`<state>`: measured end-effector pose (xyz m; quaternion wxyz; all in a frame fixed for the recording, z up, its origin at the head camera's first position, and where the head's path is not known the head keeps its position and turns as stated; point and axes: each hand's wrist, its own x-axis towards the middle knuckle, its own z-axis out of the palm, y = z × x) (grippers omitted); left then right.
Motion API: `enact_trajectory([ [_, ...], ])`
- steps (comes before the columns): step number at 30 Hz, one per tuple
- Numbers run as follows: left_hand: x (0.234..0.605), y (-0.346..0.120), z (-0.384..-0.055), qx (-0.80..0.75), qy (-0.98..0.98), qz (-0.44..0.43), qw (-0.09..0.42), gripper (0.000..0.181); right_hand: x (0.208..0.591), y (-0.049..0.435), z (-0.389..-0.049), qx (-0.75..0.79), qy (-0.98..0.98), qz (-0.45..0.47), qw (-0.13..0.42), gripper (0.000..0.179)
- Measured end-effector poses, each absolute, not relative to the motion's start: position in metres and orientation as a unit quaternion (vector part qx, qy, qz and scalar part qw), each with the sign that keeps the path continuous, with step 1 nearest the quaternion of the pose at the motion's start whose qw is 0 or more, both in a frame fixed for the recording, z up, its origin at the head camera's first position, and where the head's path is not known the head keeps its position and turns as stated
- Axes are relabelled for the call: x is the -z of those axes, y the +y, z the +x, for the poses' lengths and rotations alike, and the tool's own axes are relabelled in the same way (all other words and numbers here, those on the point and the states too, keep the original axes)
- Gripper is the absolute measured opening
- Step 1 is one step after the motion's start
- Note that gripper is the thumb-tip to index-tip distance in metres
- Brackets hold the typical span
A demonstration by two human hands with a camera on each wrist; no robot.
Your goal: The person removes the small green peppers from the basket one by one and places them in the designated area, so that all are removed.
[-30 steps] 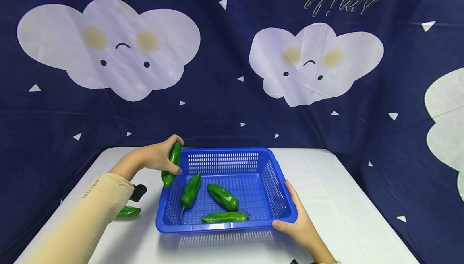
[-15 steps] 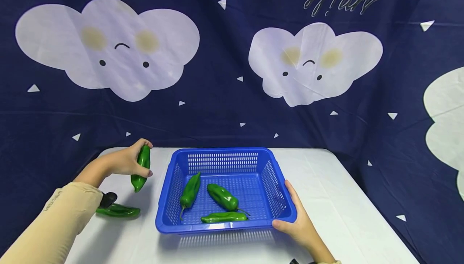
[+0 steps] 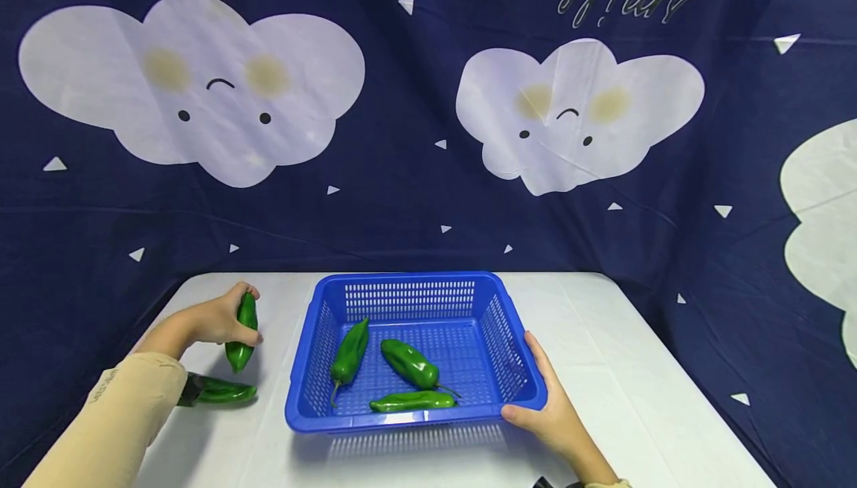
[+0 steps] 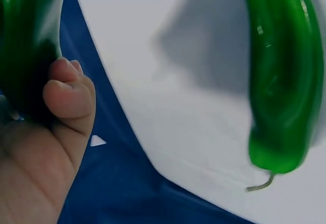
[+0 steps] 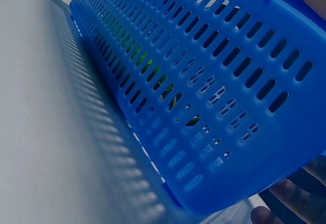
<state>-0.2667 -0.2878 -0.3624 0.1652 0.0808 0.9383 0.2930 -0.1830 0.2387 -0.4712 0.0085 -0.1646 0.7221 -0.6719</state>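
My left hand [image 3: 216, 320] holds a green pepper [image 3: 248, 312] between thumb and fingers, tip down, above the table to the left of the basket. In the left wrist view the held pepper [image 4: 28, 35] is cut off by the frame edge. Another green pepper [image 3: 226, 391] lies on the table just in front of that hand, partly hidden by the wrist camera. With my right hand [image 3: 550, 408] I grip the near right corner of a blue plastic basket [image 3: 298, 376], thumb on its front rim. Inside lie three green peppers: one at left [image 3: 351, 352], one in the middle [image 3: 410, 364], one along the front [image 3: 413, 401].
The white-covered table [image 3: 623, 369] carries the basket near its centre. Behind it hangs a dark blue cloth [image 3: 402, 235] printed with clouds and small white triangles. In the right wrist view the slotted basket wall [image 5: 244, 46] fills much of the frame.
My left hand has carried its pepper leftward from above the basket's left rim, then lowered it over the table. The right hand and the basket stay in place.
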Motion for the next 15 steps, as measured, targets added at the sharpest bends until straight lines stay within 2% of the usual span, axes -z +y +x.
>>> enact_trajectory([
  [7,0.382,-0.286,-0.270,-0.315,0.933,0.073,0.158,0.076,0.471,0.239,-0.183,0.676,0.717,-0.169,0.011,0.115],
  [15,0.402,-0.287,-0.276,-0.296,0.941,0.057,0.154,0.085,0.472,0.239,-0.183,0.670,0.721,-0.175,0.006,0.114],
])
